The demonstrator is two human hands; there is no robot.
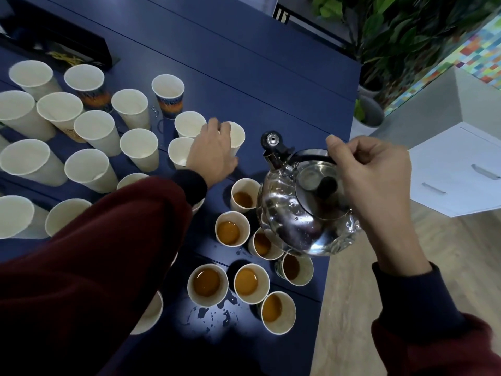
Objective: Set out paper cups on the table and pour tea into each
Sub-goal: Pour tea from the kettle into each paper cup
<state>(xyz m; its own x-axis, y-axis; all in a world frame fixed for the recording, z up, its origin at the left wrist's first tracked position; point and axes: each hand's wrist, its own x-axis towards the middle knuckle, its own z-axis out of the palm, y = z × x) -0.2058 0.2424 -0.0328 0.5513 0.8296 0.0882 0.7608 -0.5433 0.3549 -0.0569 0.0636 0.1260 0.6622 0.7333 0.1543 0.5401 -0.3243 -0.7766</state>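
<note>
Left hand (214, 151) grips an empty paper cup (238, 137); right hand (375, 180) holds kettle (303, 218) by its handle (lid on) above tea-filled cups (207, 284) near right edge of table (244, 63).

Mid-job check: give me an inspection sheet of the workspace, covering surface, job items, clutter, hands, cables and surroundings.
Surface: blue table, wet with drops by the filled cups.
Job's things: seven filled cups near the right edge; many empty cups to the left; steel kettle in the air over the filled ones, no pour seen.
Clutter: black box at the far left.
Grippers: left hand grips the end cup, rightmost of the empties; right hand grips the kettle's handle.
Cables: nothing seen.
Surroundings: plants, white cabinet, wood floor.
</note>
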